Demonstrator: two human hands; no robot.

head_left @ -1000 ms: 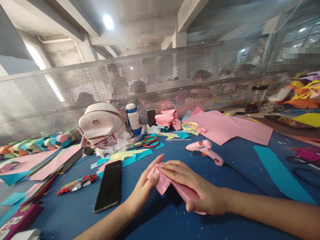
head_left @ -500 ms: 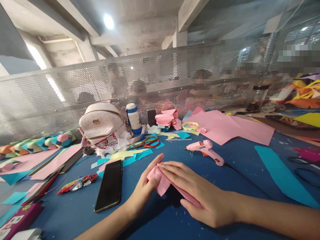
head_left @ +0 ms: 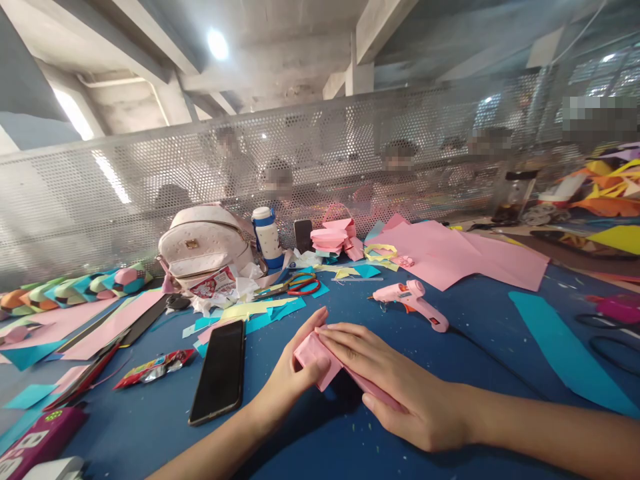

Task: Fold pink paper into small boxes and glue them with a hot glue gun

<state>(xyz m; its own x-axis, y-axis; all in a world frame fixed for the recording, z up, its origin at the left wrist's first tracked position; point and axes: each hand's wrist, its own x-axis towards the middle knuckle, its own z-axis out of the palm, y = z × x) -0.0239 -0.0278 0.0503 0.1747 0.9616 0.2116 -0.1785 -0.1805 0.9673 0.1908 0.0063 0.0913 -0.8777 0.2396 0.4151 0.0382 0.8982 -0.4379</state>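
Both my hands are on a folded pink paper piece (head_left: 327, 377) held just over the blue table (head_left: 280, 440). My left hand (head_left: 293, 373) grips its left end, with the thumb pressed on the front face and the fingers behind. Over the top and right part lies my right hand (head_left: 395, 383), fingers together and thumb below, so much of the paper's right side is hidden under it. A pink glue gun (head_left: 413, 303) rests beyond my right hand, its cord running right. Left of my left hand lies a black phone (head_left: 219, 373).
Scissors with red handles (head_left: 303, 285) lie among paper scraps. Behind stand a white backpack (head_left: 205, 243), a bottle (head_left: 267, 240) and a perforated metal screen (head_left: 320, 153) with people beyond it. Pink sheets (head_left: 465, 250) and a blue strip (head_left: 565, 353) lie right; a snack wrapper (head_left: 154, 369) lies left.
My left thumb has slid slightly right and down across the pink paper's front face. My right hand has stayed nearly in place, and the paper is still held in both hands.
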